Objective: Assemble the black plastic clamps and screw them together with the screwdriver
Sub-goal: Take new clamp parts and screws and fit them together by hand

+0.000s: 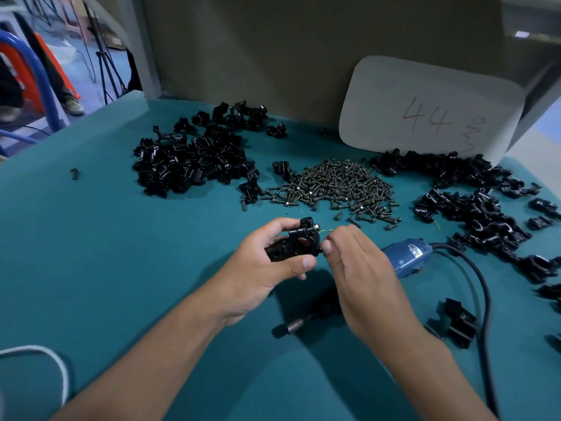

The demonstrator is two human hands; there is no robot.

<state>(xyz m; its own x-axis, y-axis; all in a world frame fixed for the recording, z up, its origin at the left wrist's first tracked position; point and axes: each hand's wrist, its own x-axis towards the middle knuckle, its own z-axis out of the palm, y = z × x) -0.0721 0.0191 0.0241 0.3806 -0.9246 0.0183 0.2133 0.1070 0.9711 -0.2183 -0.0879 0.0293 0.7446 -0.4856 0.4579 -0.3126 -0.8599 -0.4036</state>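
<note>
My left hand point(267, 268) grips a black plastic clamp point(296, 243) above the teal table, with one screw point(314, 228) sticking out of its top right. My right hand point(355, 268) sits just right of the clamp, thumb and forefinger pinched together at the clamp's right edge; what they pinch is too small to tell. The blue electric screwdriver point(405, 256) lies on the table behind my right hand, its metal tip point(296, 325) showing below the hands. A heap of dark screws point(334, 183) lies in the middle of the table.
A pile of black clamp halves point(194, 159) lies at the back left, another pile point(473, 202) spreads along the right. The screwdriver's black cable point(482, 287) curves down the right side. A white card marked 44 point(431, 107) leans against the back wall. A loose clamp point(458, 322) lies right of my forearm.
</note>
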